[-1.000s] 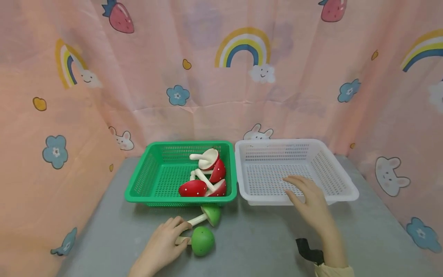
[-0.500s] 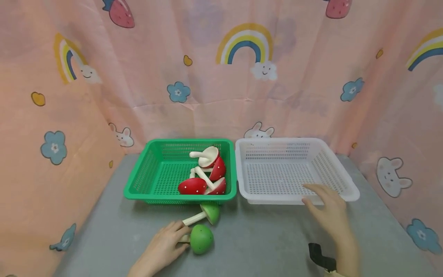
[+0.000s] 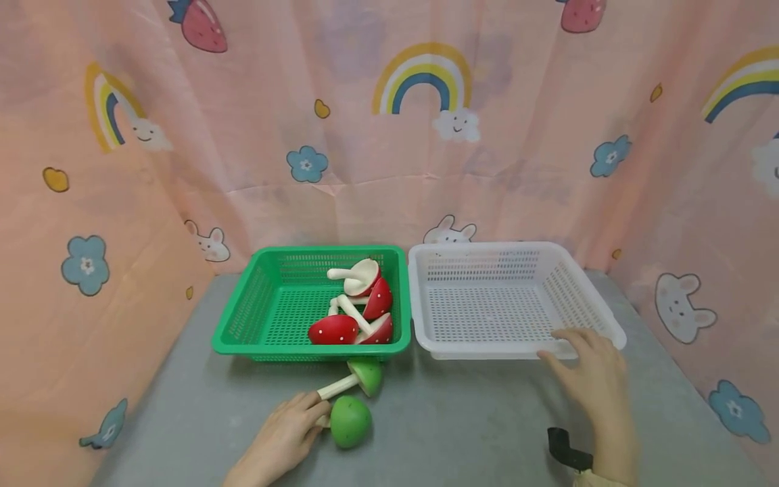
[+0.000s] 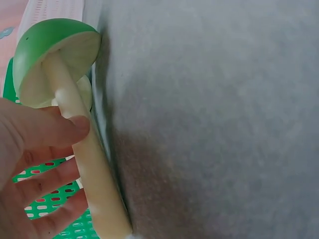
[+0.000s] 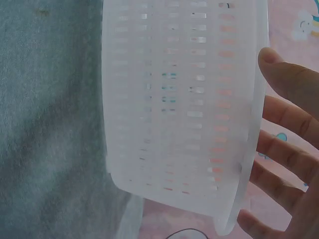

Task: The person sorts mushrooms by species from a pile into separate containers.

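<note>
Two green toy mushrooms lie on the grey table in front of the green basket (image 3: 243, 318). My left hand (image 3: 304, 416) holds the cream stem (image 4: 84, 159) of the nearer green mushroom (image 3: 349, 421), thumb on one side and fingers on the other. The second green mushroom (image 3: 367, 375) lies just beyond it, against the basket's front. Several red mushrooms (image 3: 333, 331) and their white stems are piled in the green basket's right half. My right hand (image 3: 584, 368) is open, with straight fingers (image 5: 286, 124) at the front right rim of the white basket (image 3: 487, 348).
The white basket (image 5: 174, 99) holds nothing and stands right beside the green one. Pink patterned curtains (image 3: 389, 135) wall off the table on the back and both sides. A black strap (image 3: 566, 453) shows at my right wrist.
My right hand has drawn back from inside the white basket to its front right rim. My left hand has stayed on the green mushroom's stem.
</note>
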`<state>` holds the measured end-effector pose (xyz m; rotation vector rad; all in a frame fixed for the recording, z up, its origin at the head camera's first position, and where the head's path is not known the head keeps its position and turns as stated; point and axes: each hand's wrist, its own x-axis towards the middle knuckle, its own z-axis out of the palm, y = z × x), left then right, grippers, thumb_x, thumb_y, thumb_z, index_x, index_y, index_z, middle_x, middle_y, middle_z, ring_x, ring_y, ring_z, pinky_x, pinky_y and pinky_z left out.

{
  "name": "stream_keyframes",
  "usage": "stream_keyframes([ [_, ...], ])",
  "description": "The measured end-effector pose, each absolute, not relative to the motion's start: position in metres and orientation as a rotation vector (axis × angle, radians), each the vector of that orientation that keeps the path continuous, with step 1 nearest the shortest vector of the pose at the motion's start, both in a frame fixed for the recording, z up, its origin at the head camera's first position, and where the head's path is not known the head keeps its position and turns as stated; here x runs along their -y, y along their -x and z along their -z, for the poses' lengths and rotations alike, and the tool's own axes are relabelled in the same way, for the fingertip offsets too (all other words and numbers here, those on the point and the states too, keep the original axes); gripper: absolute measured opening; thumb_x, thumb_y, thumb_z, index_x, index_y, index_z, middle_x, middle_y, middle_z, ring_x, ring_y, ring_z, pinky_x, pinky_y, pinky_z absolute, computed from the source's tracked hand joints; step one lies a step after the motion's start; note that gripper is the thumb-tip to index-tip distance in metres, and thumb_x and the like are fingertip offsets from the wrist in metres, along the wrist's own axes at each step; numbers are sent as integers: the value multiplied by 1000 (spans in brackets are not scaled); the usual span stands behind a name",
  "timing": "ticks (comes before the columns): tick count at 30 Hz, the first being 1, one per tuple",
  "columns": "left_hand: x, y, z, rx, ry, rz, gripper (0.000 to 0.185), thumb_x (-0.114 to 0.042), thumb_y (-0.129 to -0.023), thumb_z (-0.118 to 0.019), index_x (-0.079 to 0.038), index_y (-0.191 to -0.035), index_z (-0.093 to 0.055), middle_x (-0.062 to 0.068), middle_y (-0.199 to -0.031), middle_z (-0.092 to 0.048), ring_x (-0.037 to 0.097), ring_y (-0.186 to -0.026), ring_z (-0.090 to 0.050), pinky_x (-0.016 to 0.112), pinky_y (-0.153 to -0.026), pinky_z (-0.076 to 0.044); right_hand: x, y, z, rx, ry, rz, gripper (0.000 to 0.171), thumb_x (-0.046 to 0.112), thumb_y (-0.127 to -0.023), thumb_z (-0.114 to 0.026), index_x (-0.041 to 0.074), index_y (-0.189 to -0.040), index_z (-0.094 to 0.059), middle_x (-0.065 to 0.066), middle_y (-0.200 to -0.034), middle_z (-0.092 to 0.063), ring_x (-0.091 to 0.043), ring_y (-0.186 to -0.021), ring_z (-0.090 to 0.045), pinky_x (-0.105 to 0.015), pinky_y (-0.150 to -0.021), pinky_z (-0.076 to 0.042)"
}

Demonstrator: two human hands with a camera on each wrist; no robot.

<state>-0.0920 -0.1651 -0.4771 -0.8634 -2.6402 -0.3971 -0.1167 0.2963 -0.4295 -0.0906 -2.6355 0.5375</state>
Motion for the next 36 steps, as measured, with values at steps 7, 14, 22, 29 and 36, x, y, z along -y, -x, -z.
stream_keyframes([
  [7,161,93,475,2559,877,365,29,-12,-70,-81,-28,-89,-65,-16,-84,-55,2,-73,-45,15,-58,-32,-296,117,428,2660,116,-534,36,36,-82,-74,7,-102,-67,-23,-113,-63,-45,-104,-53,-63,-86,-35],
  [14,143,98,462,2526,913,372,31,-11,-73,-81,-28,-94,-66,-17,-86,-56,1,-75,-44,13,-60,-33,-298,116,429,2656,132,-523,35,34,-82,-75,6,-101,-67,-24,-113,-63,-45,-104,-53,-62,-87,-35],
  [22,112,107,446,2463,1006,416,34,-11,-73,-81,-26,-99,-66,-14,-92,-59,3,-80,-47,16,-65,-38,-298,116,430,2651,95,-498,36,36,-81,-75,7,-101,-68,-22,-110,-64,-44,-100,-55,-60,-82,-39],
  [29,83,115,427,2483,1068,482,29,-9,-78,-76,-25,-101,-67,-14,-91,-59,2,-82,-49,15,-65,-39,-296,116,431,2654,106,-529,36,35,-81,-75,7,-102,-67,-23,-113,-63,-44,-104,-53,-61,-87,-36],
  [36,53,133,406,2488,1148,512,22,-15,-82,-75,-23,-102,-69,-10,-90,-62,4,-77,-50,14,-64,-40,-296,116,431,2652,118,-548,35,34,-82,-75,6,-101,-66,-23,-113,-62,-44,-105,-52,-60,-88,-35],
])
